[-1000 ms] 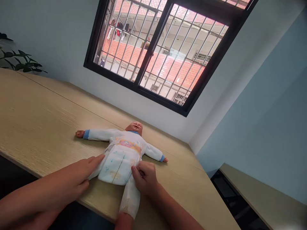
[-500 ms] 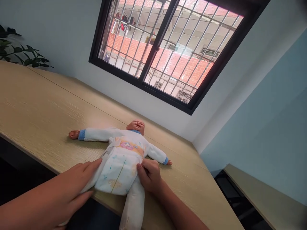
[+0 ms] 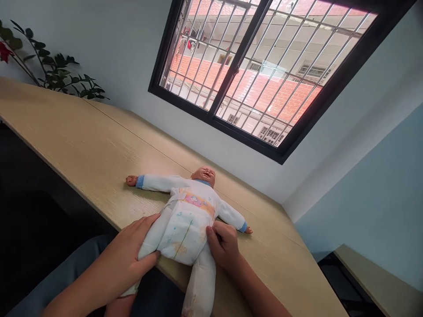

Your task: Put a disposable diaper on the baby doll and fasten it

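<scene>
A baby doll [image 3: 204, 190] in white clothes with blue cuffs lies on its back, arms spread, head toward the wall. Around its hips is a printed diaper [image 3: 181, 233] with an orange-pink waistband. My left hand [image 3: 139, 246] is wrapped round the doll's leg on the left, its thumb close to the diaper's lower edge. At the other side of the diaper, my right hand [image 3: 224, 244] is closed in a pinch on its side edge; the pinched part is mostly hidden by the fingers. The doll's other leg [image 3: 200, 281] hangs over the table's front edge.
The doll rests on a light wooden table [image 3: 99, 149] set against the wall. A leafy plant [image 3: 62, 75] stands at the back left. Above is a barred window [image 3: 238, 70]. A second wooden surface [image 3: 373, 277] lies at the lower right.
The camera view has swung left, so the scene sits further right. My left hand's thumb now lies against the doll's leg near the diaper. My right hand keeps its pinch.
</scene>
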{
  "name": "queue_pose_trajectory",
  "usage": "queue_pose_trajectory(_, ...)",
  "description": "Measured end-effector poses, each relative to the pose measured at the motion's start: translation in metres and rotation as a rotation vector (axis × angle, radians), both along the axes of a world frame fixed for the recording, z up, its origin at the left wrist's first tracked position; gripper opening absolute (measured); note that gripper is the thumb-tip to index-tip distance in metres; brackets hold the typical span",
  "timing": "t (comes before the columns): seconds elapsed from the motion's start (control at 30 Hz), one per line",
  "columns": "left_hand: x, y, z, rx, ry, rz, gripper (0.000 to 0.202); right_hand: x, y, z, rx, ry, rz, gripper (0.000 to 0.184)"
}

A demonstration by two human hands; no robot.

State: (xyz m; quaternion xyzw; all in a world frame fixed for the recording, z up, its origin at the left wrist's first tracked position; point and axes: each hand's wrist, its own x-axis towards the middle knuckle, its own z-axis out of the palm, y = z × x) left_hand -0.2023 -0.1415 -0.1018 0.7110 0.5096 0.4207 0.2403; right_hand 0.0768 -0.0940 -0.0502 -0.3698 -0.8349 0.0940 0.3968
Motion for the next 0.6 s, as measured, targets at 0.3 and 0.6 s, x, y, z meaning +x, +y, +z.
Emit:
queue_pose_trajectory(0.3, -0.0016, 0.0004, -0.0010, 0.004, 0.007, 0.020, 0.071, -0.0009, 0.0003, 0.0005, 0.042, 0.008, 0.024, 0.046)
queue_pose_trajectory(0.6, -0.0011, -0.0007, -0.0001, -0.003, -0.004, 0.018, 0.071, -0.0007, -0.0002, -0.0009, 0.057, 0.009, 0.031, 0.044)
